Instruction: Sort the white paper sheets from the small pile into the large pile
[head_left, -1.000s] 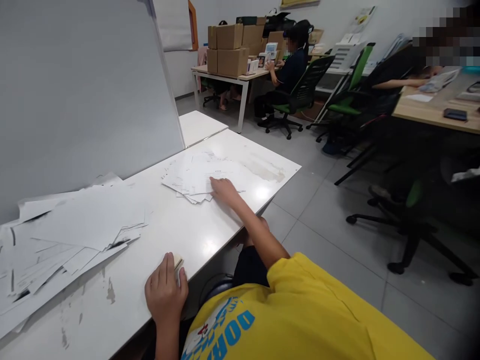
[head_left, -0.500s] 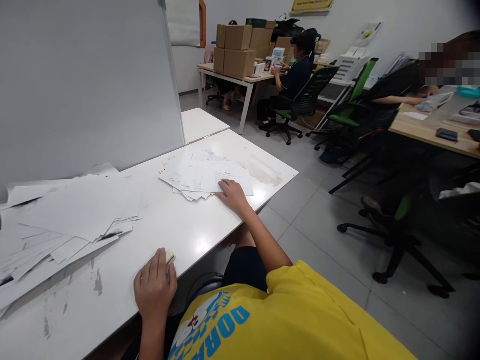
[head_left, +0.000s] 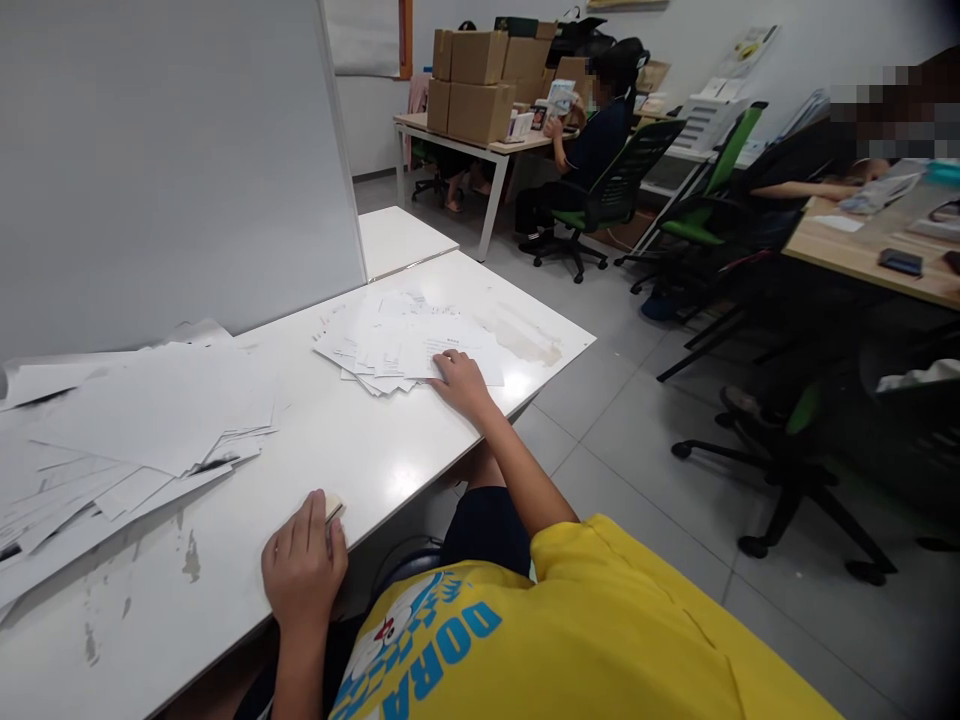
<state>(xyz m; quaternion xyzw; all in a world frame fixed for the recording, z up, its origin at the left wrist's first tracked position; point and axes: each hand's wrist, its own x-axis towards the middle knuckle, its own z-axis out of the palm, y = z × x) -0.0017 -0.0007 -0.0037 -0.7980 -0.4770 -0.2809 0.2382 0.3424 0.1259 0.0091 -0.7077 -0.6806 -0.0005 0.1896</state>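
The right hand (head_left: 461, 385) lies flat on the near edge of a fanned spread of printed sheets (head_left: 401, 345) at the far right end of the white table (head_left: 390, 470). Its fingers are stretched out and pressing down on the top sheet, so the grip is open and holds nothing; the flat palm looks placed to pin the loose sheets or slide one free. The sheets overlap like shingles, which leaves an edge of each one showing.

The left hand (head_left: 304, 570) rests at the near edge of the table with its fingers curled over a small pale object (head_left: 334, 508). Only a corner of it peeks out past the fingertips; it may be a stamp or an eraser, but the view is too poor to say. The grip there is closed around that object, parked close to the body.

A larger, untidy pile of papers (head_left: 127, 440) covers the left end of the table, well apart from the fanned spread, against a grey partition (head_left: 165, 160). Beyond, another person (head_left: 592, 140) sits on a green chair (head_left: 622, 185) at a desk stacked with cardboard boxes (head_left: 476, 70).
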